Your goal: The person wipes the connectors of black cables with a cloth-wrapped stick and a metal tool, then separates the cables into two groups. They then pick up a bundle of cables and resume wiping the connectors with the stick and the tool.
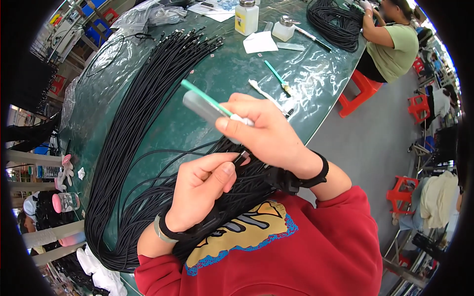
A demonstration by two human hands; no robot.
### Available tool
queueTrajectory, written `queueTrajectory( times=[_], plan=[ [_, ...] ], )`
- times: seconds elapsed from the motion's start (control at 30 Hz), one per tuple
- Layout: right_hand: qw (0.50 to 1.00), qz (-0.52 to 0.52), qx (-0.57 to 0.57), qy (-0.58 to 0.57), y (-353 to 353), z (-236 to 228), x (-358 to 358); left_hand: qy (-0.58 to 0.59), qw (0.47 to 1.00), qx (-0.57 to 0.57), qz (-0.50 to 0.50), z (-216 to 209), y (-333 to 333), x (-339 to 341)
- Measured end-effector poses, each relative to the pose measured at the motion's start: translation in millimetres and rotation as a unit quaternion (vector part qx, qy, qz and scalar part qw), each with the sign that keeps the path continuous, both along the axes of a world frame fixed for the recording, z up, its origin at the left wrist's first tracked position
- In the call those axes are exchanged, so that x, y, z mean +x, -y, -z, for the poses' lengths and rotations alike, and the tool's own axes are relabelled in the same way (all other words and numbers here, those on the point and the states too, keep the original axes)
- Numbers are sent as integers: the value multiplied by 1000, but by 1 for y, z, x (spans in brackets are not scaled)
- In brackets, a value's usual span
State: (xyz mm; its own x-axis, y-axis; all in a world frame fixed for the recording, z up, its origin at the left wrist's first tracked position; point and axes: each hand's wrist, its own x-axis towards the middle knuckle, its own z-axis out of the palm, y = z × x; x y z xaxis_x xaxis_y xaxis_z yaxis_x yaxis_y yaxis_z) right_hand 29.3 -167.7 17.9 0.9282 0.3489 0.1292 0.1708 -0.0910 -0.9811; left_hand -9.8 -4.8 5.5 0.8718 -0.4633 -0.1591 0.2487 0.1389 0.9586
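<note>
My left hand (197, 185) pinches the connector end (241, 159) of a black cable between thumb and fingers. Just above it, my right hand (271, 129) is closed round a thin green stick (201, 94) and a translucent flat plastic strip (198, 105). Something white shows at the stick's lower end, between thumb and fingers; its exact kind is hidden. Under my hands lies a long bundle of black cables (129, 106). It curves along the left side of the table, with metal-tipped ends fanned out at the far end.
On the green-covered table (217, 69) stand a larger bottle (246, 18) and a small jar (284, 29). A second green stick (276, 75) and a white paper (260, 42) lie nearby. At the far right a person (395, 42) sits beside another cable coil (335, 24).
</note>
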Motion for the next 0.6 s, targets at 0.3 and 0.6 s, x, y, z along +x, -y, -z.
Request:
queueTrajectory(
  times=[0.3,0.6],
  plan=[
    [993,12,-16,117,7,10,-20,-65,997,-34,12,-6,-10,7],
    [996,55,-33,68,-6,1,9,-40,999,-22,10,-8,-4,3]
  ],
)
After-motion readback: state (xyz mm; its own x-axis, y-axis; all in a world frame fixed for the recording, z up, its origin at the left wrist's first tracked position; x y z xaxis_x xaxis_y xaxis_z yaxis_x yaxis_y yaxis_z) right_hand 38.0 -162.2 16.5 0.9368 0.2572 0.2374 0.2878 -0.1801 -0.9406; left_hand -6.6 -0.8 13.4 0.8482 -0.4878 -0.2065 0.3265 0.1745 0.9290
